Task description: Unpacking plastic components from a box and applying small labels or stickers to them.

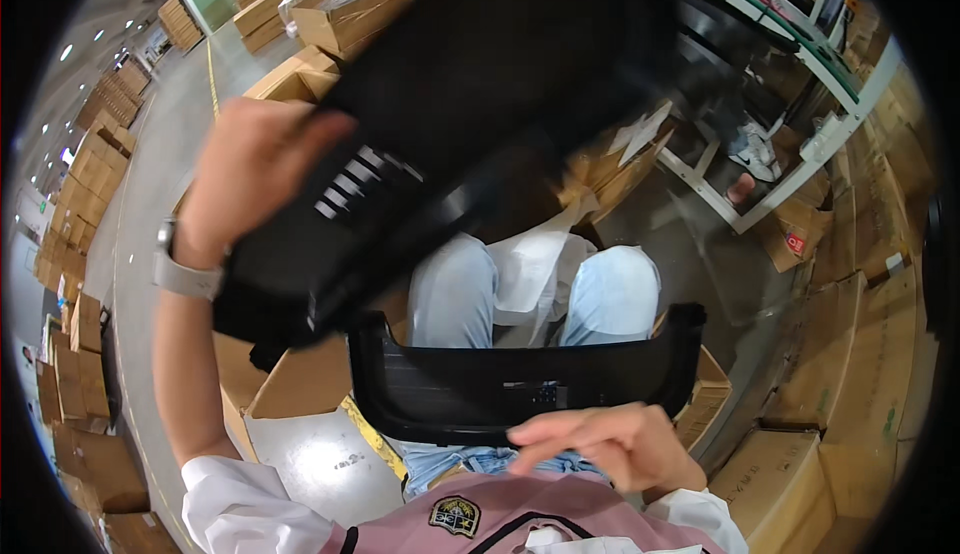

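Observation:
My left hand (255,169) is closed on the edge of a large black plastic panel (490,84), raised and tilted in front of me. Motion blurs that panel, and white marks show near its lower end. Across my lap rests a long black plastic shell (530,384) with raised ends and a curved front edge. Over the shell's near rim is my right hand (610,444), its fingers stretched and apart with nothing gripped. Whether its fingertips touch the rim I cannot tell. A white translucent sheet (540,264) hangs between my knees.
An open cardboard box (300,384) stands by my left leg. Stacked cartons (860,354) line the right side. At the upper right is a white-framed workbench (830,84), with a person's shoe (755,154) under it. More boxes (350,19) stand ahead.

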Available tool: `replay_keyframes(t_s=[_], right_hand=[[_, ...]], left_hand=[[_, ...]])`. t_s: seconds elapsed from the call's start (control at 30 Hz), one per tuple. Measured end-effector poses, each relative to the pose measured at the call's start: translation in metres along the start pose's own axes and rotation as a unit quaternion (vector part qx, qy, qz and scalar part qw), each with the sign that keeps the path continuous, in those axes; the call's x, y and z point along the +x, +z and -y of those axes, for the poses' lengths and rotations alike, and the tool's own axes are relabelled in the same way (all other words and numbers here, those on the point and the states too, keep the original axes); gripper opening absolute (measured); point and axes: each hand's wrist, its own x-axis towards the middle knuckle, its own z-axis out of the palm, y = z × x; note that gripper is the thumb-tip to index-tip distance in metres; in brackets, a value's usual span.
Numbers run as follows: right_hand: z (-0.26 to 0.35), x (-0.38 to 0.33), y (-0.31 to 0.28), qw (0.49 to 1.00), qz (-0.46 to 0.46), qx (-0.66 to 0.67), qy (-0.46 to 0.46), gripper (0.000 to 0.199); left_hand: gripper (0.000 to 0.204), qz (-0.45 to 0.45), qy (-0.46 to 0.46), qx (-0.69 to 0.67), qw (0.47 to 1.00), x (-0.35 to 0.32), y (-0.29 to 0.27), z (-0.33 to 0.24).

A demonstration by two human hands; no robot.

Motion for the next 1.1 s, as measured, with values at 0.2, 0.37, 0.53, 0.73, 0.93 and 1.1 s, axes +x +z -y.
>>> replay_keyframes(t_s=[0.2, 0.37, 0.53, 0.73, 0.93, 1.1], right_hand=[[-0.004, -0.022, 0.032, 0.974, 0.146, -0.132, -0.109, 0.029], [-0.018, -0.050, 0.032, 0.971, 0.003, -0.217, -0.100, 0.025], [-0.030, -0.063, 0.017, 0.963, -0.177, -0.204, 0.004, 0.019], [-0.041, -0.045, -0.003, 0.917, -0.300, -0.260, 0.040, 0.021], [-0.067, -0.019, -0.018, 0.906, -0.422, -0.018, 0.038, 0.024], [-0.069, 0.019, -0.015, 0.905, -0.416, -0.079, 0.049, 0.019]], left_hand=[[0.048, 0.273, 0.189, -0.224, 0.916, 0.001, 0.109, -0.124], [0.047, 0.317, 0.235, -0.273, 0.877, -0.038, 0.196, -0.163], [0.047, 0.351, 0.165, -0.268, 0.882, -0.039, 0.212, -0.165], [0.041, 0.258, 0.103, -0.305, 0.911, -0.071, 0.212, -0.171], [0.036, 0.145, -0.068, -0.402, 0.901, -0.073, 0.172, -0.168], [0.024, 0.159, -0.388, -0.747, 0.516, -0.092, 0.129, -0.152]])
